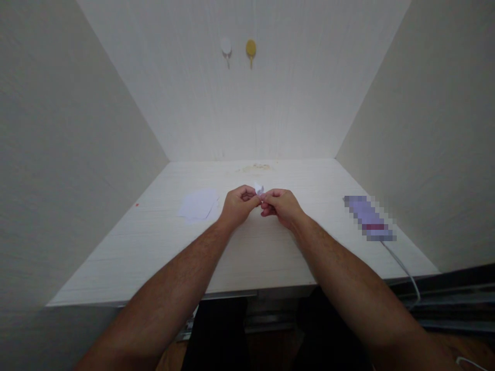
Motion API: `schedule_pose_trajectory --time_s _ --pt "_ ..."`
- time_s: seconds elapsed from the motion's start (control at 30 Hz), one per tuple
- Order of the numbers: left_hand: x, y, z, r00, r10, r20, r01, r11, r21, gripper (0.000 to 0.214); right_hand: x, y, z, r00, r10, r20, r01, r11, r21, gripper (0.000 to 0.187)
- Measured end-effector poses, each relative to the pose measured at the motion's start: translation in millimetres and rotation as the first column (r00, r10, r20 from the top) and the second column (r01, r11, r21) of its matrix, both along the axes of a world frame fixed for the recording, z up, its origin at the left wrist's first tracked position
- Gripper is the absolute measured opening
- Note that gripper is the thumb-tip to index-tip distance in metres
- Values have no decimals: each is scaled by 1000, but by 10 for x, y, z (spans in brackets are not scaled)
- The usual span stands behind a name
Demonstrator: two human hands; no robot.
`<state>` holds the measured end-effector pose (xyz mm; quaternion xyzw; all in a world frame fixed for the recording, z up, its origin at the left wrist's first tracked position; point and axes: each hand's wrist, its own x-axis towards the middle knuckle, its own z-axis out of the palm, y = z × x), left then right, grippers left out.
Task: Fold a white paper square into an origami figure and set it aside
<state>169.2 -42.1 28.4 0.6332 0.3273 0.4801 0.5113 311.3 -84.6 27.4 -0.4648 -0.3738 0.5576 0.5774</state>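
My left hand (237,204) and my right hand (281,206) meet over the middle of a white desk (251,257). Both are closed in a pinch on a small white folded piece of paper (259,189), which sticks up between the fingertips. Most of that piece is hidden by my fingers. A few loose white paper sheets (199,204) lie flat on the desk just left of my left hand.
White walls close the desk in on the left, back and right. Two small hooks, one white (226,47) and one yellow (251,49), hang on the back wall. A blurred flat object (369,218) with a white cable (404,270) lies at the right. A faint stain (257,167) marks the desk's far edge.
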Motion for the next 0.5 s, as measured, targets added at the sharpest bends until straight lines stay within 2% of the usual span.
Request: schedule_pose_trajectory --time_s 0.1,0.27,0.5 --pt "4 -19 17 1000 21 6 -21 1000 -1 18 -4 -1 -3 1000 -16 -9 16 1000 13 18" --pt "-2 -50 54 999 40 -16 -40 998 -53 24 6 -19 3 998 43 -48 -40 998 49 21" --pt "-8 -23 33 997 57 -60 -61 995 -77 17 -18 -35 3 996 56 -63 -51 996 76 25"
